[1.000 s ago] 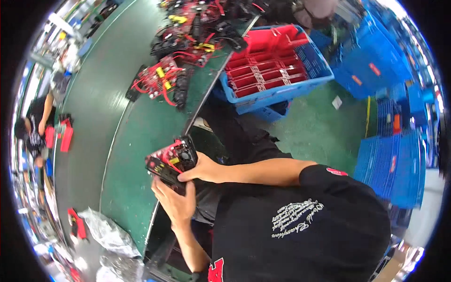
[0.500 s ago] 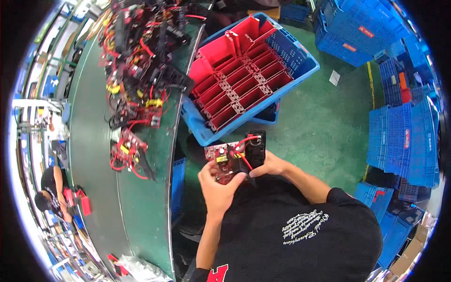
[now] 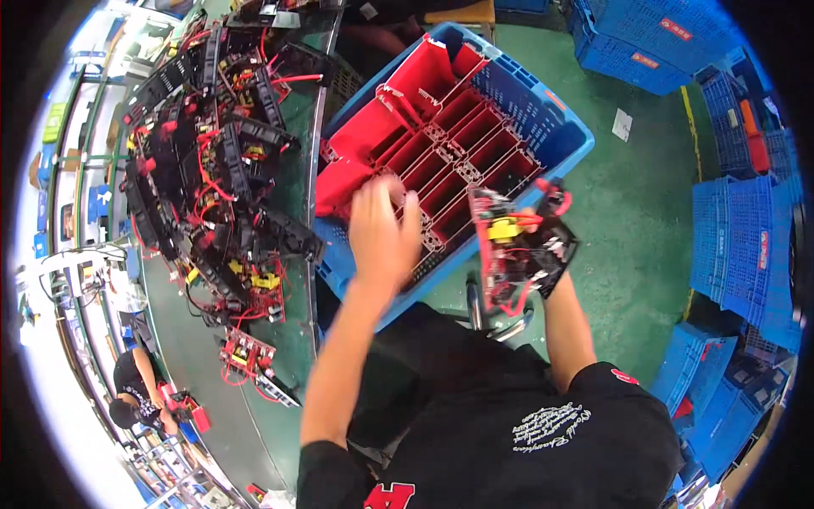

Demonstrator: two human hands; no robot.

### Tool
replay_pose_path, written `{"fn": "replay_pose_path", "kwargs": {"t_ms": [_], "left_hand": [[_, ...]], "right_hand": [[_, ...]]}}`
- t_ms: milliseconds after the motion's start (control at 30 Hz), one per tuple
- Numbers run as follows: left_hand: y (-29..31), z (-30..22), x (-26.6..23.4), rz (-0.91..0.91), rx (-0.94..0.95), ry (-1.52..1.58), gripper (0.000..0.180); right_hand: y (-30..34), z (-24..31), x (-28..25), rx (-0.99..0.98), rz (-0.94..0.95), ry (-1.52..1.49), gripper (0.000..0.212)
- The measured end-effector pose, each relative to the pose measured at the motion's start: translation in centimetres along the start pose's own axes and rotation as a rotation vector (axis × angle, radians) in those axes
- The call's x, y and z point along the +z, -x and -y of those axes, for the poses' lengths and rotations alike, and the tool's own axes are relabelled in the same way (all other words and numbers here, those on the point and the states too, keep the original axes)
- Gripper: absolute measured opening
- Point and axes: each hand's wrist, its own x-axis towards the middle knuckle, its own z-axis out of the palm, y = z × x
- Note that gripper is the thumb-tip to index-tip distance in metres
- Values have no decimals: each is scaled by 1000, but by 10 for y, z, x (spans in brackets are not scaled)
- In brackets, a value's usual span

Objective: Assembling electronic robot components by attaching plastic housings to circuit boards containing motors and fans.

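Observation:
My right hand (image 3: 560, 293) holds up a circuit board assembly (image 3: 507, 242) with a yellow part, red wires and a black end panel; the assembly hides most of that hand. My left hand (image 3: 381, 229) is over the blue crate (image 3: 570, 151), its thumb apart from its slightly blurred fingers. The fingertips are beside the red metal housings (image 3: 360, 127) at the crate's left side; I cannot tell whether they touch one. More red housings stand in rows inside the crate, their open ends up.
On the green workbench (image 3: 203, 416) to the left lies a heap of wired board assemblies (image 3: 229, 170), with one single board (image 3: 248, 352) nearer me. Blue crates (image 3: 729, 246) are stacked at the right. Another person (image 3: 140, 386) works at the far left.
My hands have separated. The left has let go of the board assembly and reached forward over the crate; the right has carried the assembly to the right and tilted it.

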Motion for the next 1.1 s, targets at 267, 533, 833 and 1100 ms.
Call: {"fn": "replay_pose_path", "kwargs": {"t_ms": [267, 533, 833, 1100], "left_hand": [[-133, 161, 53, 157, 64, -531, 11], [-93, 59, 12, 32, 136, -439, 7], [36, 4, -115, -237, -109, 84, 13], [304, -15, -215, -736, -685, 781, 22]], "right_hand": [[14, 23, -95, -134, 378, -362, 27], [58, 22, -58, -112, 388, -429, 29], [71, 7, -70, 69, 244, -308, 20], [103, -25, -3, -24, -80, 380, 26]]}}
